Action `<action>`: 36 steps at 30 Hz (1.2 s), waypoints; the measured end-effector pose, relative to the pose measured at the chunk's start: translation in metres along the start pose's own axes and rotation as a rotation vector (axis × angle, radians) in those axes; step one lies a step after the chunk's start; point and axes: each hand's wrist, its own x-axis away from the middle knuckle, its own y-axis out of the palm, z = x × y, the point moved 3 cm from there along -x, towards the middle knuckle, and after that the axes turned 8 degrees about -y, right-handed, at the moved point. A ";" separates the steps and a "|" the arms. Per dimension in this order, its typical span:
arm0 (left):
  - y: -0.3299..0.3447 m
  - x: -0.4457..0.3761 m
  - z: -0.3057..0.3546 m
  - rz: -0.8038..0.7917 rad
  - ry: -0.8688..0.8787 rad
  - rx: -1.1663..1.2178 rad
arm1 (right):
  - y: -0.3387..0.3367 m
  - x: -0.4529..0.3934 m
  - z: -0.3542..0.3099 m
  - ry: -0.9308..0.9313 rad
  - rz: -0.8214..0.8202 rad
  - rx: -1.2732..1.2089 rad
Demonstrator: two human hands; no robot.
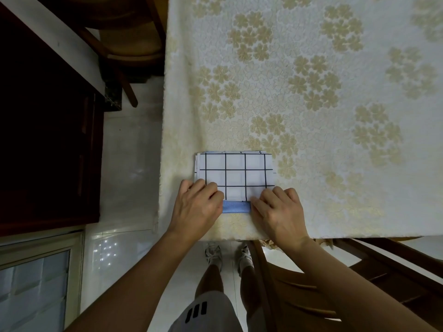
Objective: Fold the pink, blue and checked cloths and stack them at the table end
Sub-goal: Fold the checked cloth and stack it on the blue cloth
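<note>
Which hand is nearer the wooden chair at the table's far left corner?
Left. The left hand rests on the near-left corner of the checked cloth, on the wooden chair's side. The right hand holds the near-right corner, farther away.

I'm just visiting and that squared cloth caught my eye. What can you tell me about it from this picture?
The checked cloth is white with a thin dark grid and looks like light fabric. It is folded into a flat rectangle, layered edges showing at its left side, near the table's near left corner. It lies on a blue cloth, whose strip shows at the near edge. The left hand and right hand hold its near corners, fingers on top. No pink cloth shows.
</note>
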 end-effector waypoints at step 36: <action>0.027 -0.037 -0.005 -0.439 -0.178 -0.159 | 0.029 -0.053 0.016 0.142 -0.235 -0.175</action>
